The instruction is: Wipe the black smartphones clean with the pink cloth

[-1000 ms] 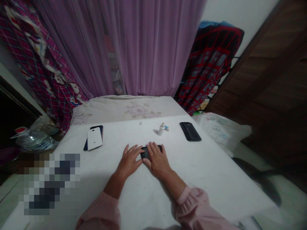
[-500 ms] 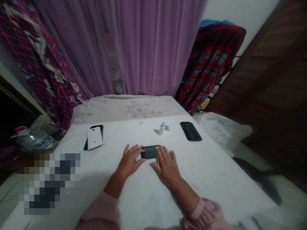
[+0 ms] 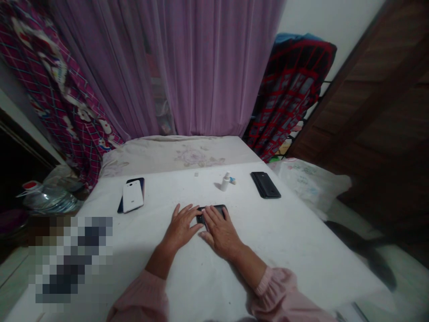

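A dark smartphone (image 3: 220, 207) lies flat and crosswise on the white-covered table, mostly hidden beneath my hands. My left hand (image 3: 182, 226) closes around its left end, thumb at the near edge and fingertips at the far edge. Stretched flat over the phone's middle is my right hand (image 3: 221, 230), its fingers pointing toward the left end. A small pink-edged piece showed under those fingers earlier; now the palm and fingers cover it. Beyond the phone stands a small white spray bottle (image 3: 225, 182), with a small blue-and-white item (image 3: 233, 180) beside it.
At the left, a white phone (image 3: 132, 197) lies on a dark blue one (image 3: 120, 206). Stacked black phones (image 3: 266, 185) lie at the right. A tiny pale square (image 3: 196, 174) is near the back. A water jug (image 3: 47, 197) and plastic bag (image 3: 308, 183) flank the table (image 3: 284, 250).
My right hand has slid left across the phone, from its right end to its middle, uncovering the right end. My left hand stays at the left end. The view has shifted slightly.
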